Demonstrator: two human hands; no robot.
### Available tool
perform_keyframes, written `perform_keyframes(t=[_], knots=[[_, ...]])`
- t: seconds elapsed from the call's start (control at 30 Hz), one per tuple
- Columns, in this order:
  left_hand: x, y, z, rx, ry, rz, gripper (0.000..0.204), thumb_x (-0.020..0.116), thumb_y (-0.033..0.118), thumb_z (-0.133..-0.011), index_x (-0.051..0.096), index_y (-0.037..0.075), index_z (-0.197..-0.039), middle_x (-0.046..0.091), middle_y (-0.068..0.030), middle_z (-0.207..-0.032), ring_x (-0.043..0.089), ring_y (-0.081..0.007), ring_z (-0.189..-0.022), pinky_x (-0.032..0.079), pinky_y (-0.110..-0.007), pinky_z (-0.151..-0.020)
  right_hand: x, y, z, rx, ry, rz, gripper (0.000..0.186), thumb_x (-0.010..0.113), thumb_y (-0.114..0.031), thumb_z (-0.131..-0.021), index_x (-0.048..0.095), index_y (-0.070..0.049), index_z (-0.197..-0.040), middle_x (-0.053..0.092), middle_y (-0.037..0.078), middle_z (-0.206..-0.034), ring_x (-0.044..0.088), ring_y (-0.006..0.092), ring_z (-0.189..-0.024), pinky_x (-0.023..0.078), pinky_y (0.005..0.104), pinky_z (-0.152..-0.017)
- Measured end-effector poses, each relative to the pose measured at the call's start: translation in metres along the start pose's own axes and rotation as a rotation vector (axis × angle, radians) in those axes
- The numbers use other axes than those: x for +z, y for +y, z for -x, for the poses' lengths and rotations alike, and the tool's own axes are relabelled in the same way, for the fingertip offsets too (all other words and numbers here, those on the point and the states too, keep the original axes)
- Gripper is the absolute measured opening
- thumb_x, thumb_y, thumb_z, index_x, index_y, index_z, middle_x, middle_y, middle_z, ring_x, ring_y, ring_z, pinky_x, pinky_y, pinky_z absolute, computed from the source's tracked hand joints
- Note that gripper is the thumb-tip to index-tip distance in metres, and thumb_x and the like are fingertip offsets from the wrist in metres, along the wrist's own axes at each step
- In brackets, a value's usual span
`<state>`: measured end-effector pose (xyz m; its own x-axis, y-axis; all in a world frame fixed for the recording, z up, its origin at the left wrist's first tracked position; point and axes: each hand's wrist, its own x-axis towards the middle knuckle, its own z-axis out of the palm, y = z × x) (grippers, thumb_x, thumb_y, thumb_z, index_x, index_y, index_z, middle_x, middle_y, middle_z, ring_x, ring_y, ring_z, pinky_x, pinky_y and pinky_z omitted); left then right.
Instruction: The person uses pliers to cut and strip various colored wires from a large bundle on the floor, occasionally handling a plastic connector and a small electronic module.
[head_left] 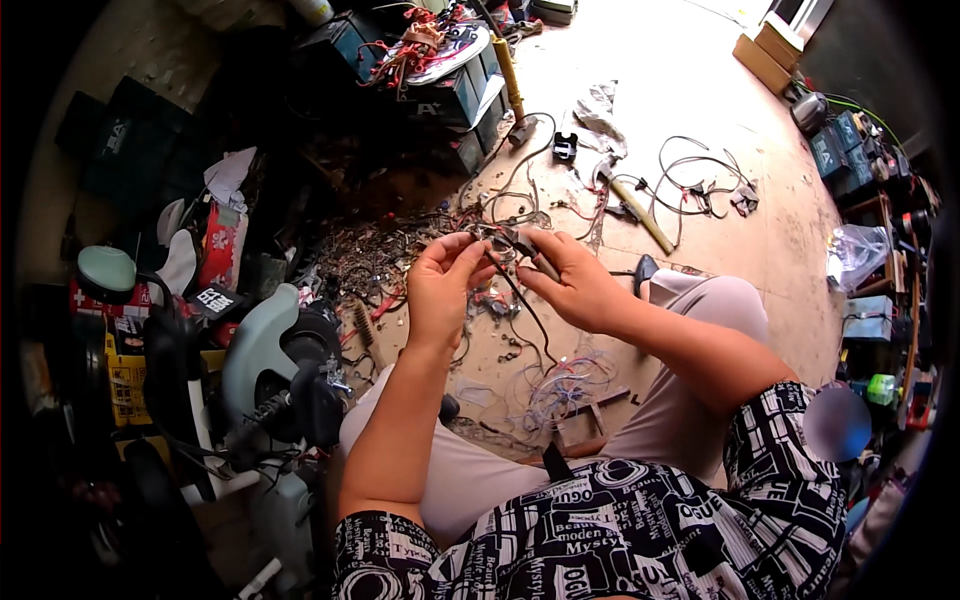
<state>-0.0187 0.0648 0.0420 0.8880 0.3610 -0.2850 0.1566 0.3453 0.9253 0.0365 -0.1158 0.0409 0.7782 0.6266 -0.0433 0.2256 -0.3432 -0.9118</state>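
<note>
In the middle of the head view, my left hand [445,285] pinches a thin black cable [525,310], which hangs down toward the floor. Just to its right, my right hand [565,285] grips a tool with a dark head and pale handle [541,262], perhaps pliers or cutters, held at the cable's upper end. The exact contact between tool and cable is too small to tell. Below my hands lie tangled pale wires [555,385] and scattered small scraps [360,260] on the floor [780,230].
Stacked dark batteries [450,100] with red wires stand at the back left. Scooter parts [250,350] crowd the left side. A long yellowish bar [643,215] and looped cables lie beyond my right hand. Batteries, boxes and a plastic bag [855,260] line the right wall.
</note>
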Motion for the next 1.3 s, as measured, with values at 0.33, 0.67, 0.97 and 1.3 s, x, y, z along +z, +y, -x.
perform_keyframes(t=[0.33, 0.67, 0.97, 1.3], knots=[[0.014, -0.002, 0.005, -0.018, -0.03, 0.029, 0.013, 0.062, 0.004, -0.087, 0.06, 0.0, -0.1, 0.065, -0.0066, -0.093, 0.065, -0.0144, -0.081, 0.056, -0.025, -0.071, 0.001, 0.011, -0.001, -0.117, 0.084, 0.265, 0.032, 0.059, -0.02, -0.076, 0.049, 0.0, -0.098, 0.053, 0.019, -0.092, 0.053, 0.0361, -0.09, 0.043, 0.0441, -0.081], [0.017, 0.0, 0.008, -0.026, -0.042, 0.026, 0.01, 0.062, 0.003, -0.087, 0.061, -0.002, -0.096, 0.066, -0.0084, -0.092, 0.065, -0.0142, -0.078, 0.053, -0.022, -0.066, 0.0, 0.005, 0.001, -0.099, 0.087, 0.255, 0.026, 0.06, -0.018, -0.08, 0.05, 0.0, -0.096, 0.052, 0.019, -0.09, 0.052, 0.035, -0.088, 0.042, 0.0418, -0.078], [0.018, -0.005, 0.009, -0.032, -0.013, -0.01, 0.013, 0.061, 0.001, -0.087, 0.062, -0.004, -0.099, 0.066, -0.0099, -0.094, 0.065, -0.0151, -0.082, 0.055, -0.022, -0.07, -0.004, 0.008, 0.0, -0.095, 0.029, 0.343, 0.029, 0.06, -0.021, -0.08, 0.049, 0.001, -0.095, 0.053, 0.021, -0.092, 0.053, 0.0377, -0.09, 0.043, 0.0436, -0.08], [0.021, -0.005, 0.012, -0.025, -0.008, -0.049, 0.014, 0.06, 0.002, -0.088, 0.063, -0.005, -0.099, 0.066, -0.0095, -0.094, 0.064, -0.0128, -0.08, 0.056, -0.023, -0.071, -0.003, 0.007, 0.003, -0.058, 0.023, 0.411, 0.029, 0.058, -0.021, -0.077, 0.05, 0.001, -0.095, 0.055, 0.02, -0.091, 0.055, 0.0368, -0.09, 0.045, 0.0437, -0.08]])
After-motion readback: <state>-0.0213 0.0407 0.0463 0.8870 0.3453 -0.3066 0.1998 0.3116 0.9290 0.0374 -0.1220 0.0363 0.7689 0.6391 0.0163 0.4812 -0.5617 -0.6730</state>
